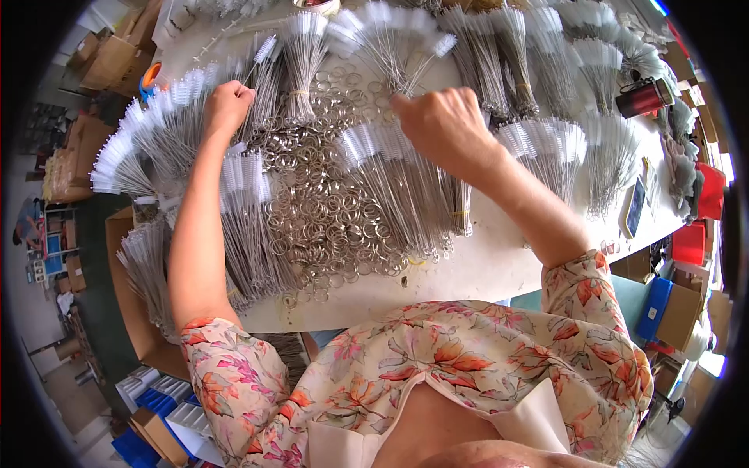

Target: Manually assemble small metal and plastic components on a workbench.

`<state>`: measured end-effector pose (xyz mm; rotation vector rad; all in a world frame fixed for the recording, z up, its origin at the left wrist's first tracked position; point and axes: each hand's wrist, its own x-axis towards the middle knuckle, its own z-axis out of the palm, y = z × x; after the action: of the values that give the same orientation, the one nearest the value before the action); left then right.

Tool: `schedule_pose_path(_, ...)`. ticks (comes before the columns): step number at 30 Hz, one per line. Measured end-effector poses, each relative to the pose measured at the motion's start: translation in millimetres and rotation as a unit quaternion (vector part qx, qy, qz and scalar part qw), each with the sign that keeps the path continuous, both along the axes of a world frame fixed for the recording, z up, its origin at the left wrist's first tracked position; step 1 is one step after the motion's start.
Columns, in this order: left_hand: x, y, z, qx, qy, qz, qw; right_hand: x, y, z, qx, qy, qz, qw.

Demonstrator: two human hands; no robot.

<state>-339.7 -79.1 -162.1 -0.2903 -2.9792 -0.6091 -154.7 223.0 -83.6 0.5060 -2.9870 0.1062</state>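
Note:
My left hand [228, 108] is closed in a pinch on a thin wire brush [266, 50], whose white bristle head sticks up beyond the fingertips. Beneath that hand lie bundles of similar brushes [243, 181]. My right hand [445, 129] is closed, its fingertips by the wire ends of a fanned brush bundle [394, 54]; what it pinches is hidden. Under the right wrist is another brush bundle [390, 183]. A wide pile of loose metal rings [316, 210] spreads between my hands.
More brush bundles stand along the white table [499, 257], left, back and right. Orange-handled scissors or tape [150, 76] lie at the far left. A dark red cylinder [644, 97] and a phone [635, 207] are at the right. A cardboard box [125, 273] adjoins the left edge.

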Motion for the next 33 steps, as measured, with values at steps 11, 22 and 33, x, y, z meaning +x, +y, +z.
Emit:
schedule_pose_path(11, 6, 1, 6, 0.06, -0.039, 0.025, 0.997, -21, -11, -4, 0.032, 0.271, 0.127, 0.954)
schedule_pose_path(22, 26, -4, 7, 0.08, 0.046, -0.022, 0.995, -44, 19, 42, -0.488, 0.184, 0.05, 0.852)
schedule_pose_path(33, 23, 11, 9, -0.009, 0.082, -0.003, 0.997, -113, 175, -26, -0.094, 0.023, -0.316, 0.944)
